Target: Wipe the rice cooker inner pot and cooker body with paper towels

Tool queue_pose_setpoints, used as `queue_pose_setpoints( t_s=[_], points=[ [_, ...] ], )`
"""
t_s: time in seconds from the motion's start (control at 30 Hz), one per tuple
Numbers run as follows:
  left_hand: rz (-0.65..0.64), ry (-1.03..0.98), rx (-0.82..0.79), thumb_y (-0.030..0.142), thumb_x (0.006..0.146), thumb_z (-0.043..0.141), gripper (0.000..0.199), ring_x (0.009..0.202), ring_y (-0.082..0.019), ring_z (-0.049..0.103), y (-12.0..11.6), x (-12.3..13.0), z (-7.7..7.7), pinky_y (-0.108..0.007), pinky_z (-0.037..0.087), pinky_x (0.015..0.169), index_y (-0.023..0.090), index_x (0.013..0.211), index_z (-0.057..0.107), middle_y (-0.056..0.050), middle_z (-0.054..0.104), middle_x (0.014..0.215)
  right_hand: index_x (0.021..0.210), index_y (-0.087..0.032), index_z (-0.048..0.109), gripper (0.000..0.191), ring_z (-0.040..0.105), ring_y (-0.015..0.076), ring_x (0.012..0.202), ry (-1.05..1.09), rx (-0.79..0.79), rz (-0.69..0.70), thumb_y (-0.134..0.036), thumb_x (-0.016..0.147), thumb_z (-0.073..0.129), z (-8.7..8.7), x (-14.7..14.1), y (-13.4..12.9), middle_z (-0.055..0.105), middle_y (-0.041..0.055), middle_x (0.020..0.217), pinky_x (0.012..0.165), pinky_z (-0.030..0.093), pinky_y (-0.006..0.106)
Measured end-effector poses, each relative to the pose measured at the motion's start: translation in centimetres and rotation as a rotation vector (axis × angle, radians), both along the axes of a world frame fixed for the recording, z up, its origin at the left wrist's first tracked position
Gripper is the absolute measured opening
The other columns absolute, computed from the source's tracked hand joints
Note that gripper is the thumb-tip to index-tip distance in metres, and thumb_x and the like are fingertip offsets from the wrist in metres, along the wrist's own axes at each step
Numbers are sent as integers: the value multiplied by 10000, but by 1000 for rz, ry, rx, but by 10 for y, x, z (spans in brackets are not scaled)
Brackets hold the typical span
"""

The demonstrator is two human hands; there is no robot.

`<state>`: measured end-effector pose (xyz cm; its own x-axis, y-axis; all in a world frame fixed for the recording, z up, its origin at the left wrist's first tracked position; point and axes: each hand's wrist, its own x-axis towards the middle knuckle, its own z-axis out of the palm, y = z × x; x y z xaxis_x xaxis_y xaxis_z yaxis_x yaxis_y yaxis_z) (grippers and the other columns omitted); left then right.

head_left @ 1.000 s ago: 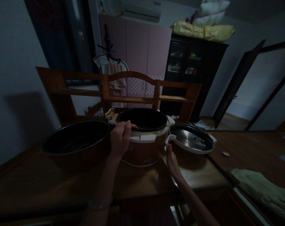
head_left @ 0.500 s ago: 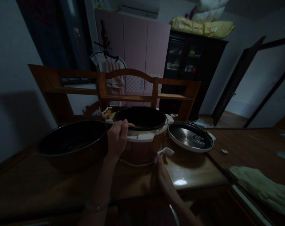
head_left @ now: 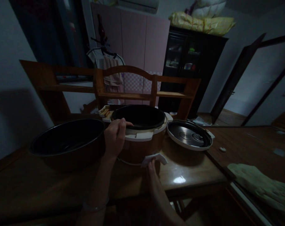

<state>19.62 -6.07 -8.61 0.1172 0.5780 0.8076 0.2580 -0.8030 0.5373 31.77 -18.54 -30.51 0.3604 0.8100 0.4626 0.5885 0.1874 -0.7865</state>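
A wide rice cooker (head_left: 142, 144) with a brown body and a pale rim stands upright on the wooden desk (head_left: 191, 171). Its round opening is dark inside. My left hand (head_left: 115, 136) is closed over the cooker's near left rim, one finger pointing into the opening. Low on the cooker's front, my right hand (head_left: 154, 177) presses a white folded cloth or tissue (head_left: 154, 158) against the body. Left of the cooker sits a large black inner pot (head_left: 69, 136). On the right a detached round lid (head_left: 188, 135) lies with its metal underside up.
Behind the cooker rises a wooden shelf rack (head_left: 127, 95). To the right, a lower brown surface (head_left: 248, 141) carries a small white round object (head_left: 222, 149) and a pale green cloth (head_left: 257, 182). The desk's front edge runs just below my forearms.
My right hand has moved left along the cooker's lower front with the white cloth or tissue, which now lies more spread out. My left hand keeps its hold on the rim.
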Motion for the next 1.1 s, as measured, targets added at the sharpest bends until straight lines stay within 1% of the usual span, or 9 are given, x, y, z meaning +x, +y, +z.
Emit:
queue_pose_setpoints(
  t_s=[0.1,0.2,0.3,0.4,0.47,0.7,0.87,1.0,1.1],
  points=[
    [-3,3,4,369,1013,348,467,954,-185,656,1,0,0,-309,450,910,231,862,767,-28,743,912,1593,-236,-58,648,237,209,1481,106,-59,-35,-467,1056,221,6,-16,-9,262,67,1618,1110,438,462],
    [-5,6,11,376,1014,346,471,944,-185,657,1,0,0,-308,448,922,232,853,764,-28,742,903,1596,-203,-30,661,70,225,1489,119,-141,-39,-441,1056,267,21,-30,-24,72,68,1648,1154,354,500],
    [-6,16,10,376,1018,342,472,960,-185,654,1,-1,0,-307,444,925,229,860,762,-29,741,910,1595,-195,-43,690,24,227,1485,71,-229,-2,-432,1053,312,44,-39,-36,28,69,1647,1171,302,505],
    [-5,9,4,377,1019,345,469,963,-182,652,0,-1,0,-305,440,918,229,863,762,-29,739,914,1581,-211,-127,769,-43,212,1486,21,-198,53,-430,1041,375,64,-42,-37,-2,54,1654,1197,240,489],
    [-5,8,2,380,1019,348,468,939,-181,652,0,-1,1,-305,441,916,228,864,762,-29,739,911,1572,-215,-161,790,-80,207,1484,20,-179,48,-434,1039,379,71,-43,-35,-18,50,1656,1202,224,495],
    [-18,2,2,372,1018,353,466,914,-173,650,0,-1,1,-297,438,907,220,870,768,-29,739,915,1567,-196,-179,793,-108,208,1487,-51,-178,-47,-465,1040,349,81,-33,-25,-62,45,1654,1220,204,476],
    [-37,11,-2,358,1021,355,460,888,-168,647,0,-2,2,-302,437,901,204,888,767,-36,737,933,1574,-235,-130,757,-143,206,1497,107,-9,-84,-482,1041,347,115,-11,-14,-170,7,1637,1237,27,493],
    [-42,3,-1,360,1021,358,456,903,-173,647,0,-2,2,-307,433,902,209,887,767,-35,731,899,1586,-275,-45,724,-61,197,1521,128,129,-107,-463,1035,386,135,5,-6,-79,-9,1657,1244,43,482],
    [-37,-9,-1,361,1019,364,453,912,-173,648,1,-1,1,-306,431,910,214,879,769,-31,727,887,1591,-305,105,639,28,202,1529,91,214,-133,-403,1036,407,133,7,-3,55,-14,1663,1245,105,482]
  ],
)
